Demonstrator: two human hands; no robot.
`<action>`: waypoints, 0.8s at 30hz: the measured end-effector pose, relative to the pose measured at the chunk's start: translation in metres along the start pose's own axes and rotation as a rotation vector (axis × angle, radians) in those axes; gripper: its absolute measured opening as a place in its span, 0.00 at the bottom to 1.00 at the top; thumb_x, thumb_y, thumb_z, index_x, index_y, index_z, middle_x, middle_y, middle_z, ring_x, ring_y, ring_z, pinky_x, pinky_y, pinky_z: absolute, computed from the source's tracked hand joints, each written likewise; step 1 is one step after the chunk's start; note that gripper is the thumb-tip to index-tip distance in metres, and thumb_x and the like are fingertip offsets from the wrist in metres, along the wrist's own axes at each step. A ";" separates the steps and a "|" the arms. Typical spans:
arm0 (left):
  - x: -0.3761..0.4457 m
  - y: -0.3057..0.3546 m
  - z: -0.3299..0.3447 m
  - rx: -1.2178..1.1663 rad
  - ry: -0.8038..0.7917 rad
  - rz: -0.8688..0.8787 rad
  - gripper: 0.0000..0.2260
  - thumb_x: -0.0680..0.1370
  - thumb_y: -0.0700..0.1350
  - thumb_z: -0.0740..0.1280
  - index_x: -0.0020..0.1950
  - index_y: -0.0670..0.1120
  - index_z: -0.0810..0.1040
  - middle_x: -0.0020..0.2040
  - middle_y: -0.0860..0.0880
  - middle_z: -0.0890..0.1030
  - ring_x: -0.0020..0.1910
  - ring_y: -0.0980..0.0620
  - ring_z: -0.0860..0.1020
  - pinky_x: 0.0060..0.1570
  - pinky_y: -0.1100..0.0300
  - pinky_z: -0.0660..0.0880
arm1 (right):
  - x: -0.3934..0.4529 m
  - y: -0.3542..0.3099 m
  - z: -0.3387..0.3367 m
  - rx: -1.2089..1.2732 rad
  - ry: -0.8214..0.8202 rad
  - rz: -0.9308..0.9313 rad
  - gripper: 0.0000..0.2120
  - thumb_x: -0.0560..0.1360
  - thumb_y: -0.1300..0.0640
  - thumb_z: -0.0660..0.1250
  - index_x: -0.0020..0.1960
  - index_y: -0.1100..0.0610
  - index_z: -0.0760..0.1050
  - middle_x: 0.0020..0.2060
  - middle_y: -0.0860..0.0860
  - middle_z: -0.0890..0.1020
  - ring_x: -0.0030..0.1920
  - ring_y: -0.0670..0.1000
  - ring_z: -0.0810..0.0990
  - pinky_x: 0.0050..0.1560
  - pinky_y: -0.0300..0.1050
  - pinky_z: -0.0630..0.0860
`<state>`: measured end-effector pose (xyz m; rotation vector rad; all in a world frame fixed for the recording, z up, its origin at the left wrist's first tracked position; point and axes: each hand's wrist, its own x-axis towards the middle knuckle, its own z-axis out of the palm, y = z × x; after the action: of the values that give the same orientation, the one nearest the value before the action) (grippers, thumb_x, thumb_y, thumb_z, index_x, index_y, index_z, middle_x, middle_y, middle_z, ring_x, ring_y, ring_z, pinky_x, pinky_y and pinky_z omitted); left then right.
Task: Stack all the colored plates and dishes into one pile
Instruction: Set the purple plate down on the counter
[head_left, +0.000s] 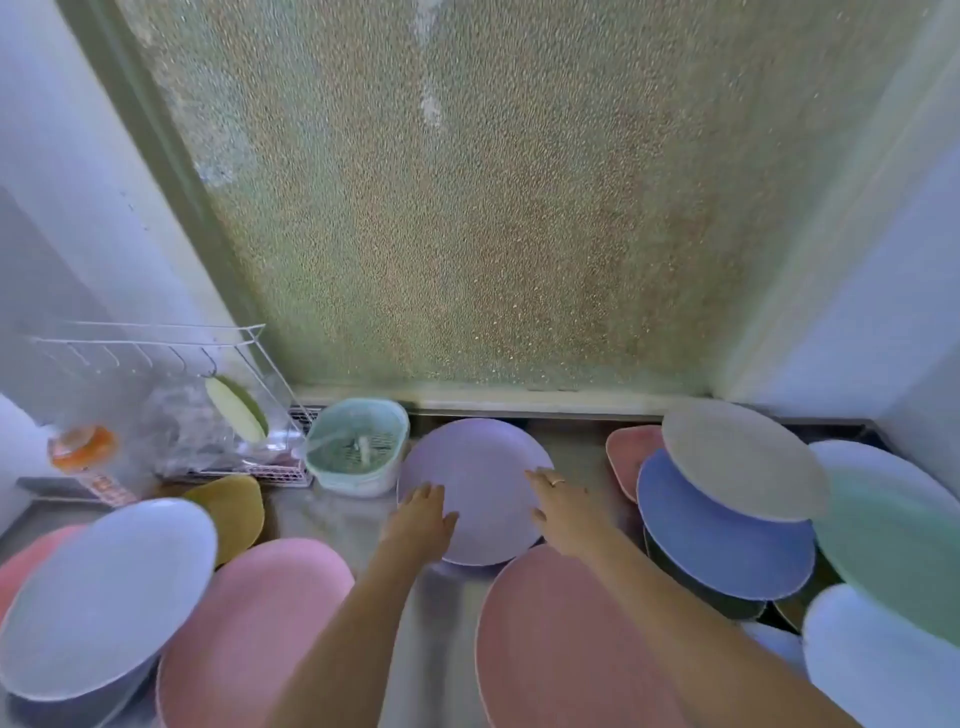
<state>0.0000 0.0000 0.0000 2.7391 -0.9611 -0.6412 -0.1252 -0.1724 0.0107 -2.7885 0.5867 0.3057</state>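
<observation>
A lilac plate (480, 470) lies on the steel counter (332, 519) in the middle. My left hand (423, 512) rests on its left rim and my right hand (558, 506), with a ring, on its right rim; fingers are spread, and a grip is unclear. A large pink plate (566, 644) lies under my right forearm. Another pink plate (249, 623) and a pale blue plate (104, 592) lie at the left, with a mustard dish (234, 512) behind. At the right a beige plate (743, 462) tops a blue plate (727, 540), beside a green plate (893, 551).
A mint strainer basket (358, 447) stands just left of the lilac plate. A white wire rack (171, 395) and an orange-lidded jar (83, 447) are at the back left. A frosted window (467, 208) rises behind the counter. White plates (878, 660) crowd the right edge.
</observation>
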 end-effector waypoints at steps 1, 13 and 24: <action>-0.004 -0.001 0.007 -0.011 -0.044 -0.030 0.24 0.81 0.50 0.56 0.74 0.43 0.57 0.75 0.40 0.59 0.72 0.41 0.63 0.69 0.50 0.62 | -0.002 0.001 0.005 -0.005 -0.049 0.049 0.25 0.80 0.50 0.54 0.75 0.52 0.53 0.74 0.56 0.61 0.66 0.61 0.71 0.63 0.55 0.68; -0.004 -0.006 0.039 -0.624 0.046 -0.368 0.21 0.73 0.37 0.68 0.65 0.38 0.70 0.70 0.37 0.64 0.67 0.41 0.68 0.64 0.59 0.63 | 0.003 0.002 0.025 0.242 -0.076 0.381 0.17 0.79 0.53 0.51 0.32 0.51 0.62 0.39 0.52 0.74 0.44 0.54 0.71 0.50 0.51 0.64; -0.004 -0.009 0.037 -1.391 0.152 -0.653 0.03 0.73 0.34 0.66 0.43 0.40 0.78 0.40 0.43 0.78 0.37 0.45 0.79 0.30 0.60 0.79 | 0.014 0.002 0.036 0.393 0.150 0.436 0.05 0.73 0.56 0.63 0.44 0.55 0.76 0.42 0.51 0.80 0.47 0.55 0.77 0.47 0.48 0.73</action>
<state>-0.0141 0.0085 -0.0339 1.6590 0.4199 -0.7392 -0.1192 -0.1682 -0.0269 -2.2992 1.1560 0.0534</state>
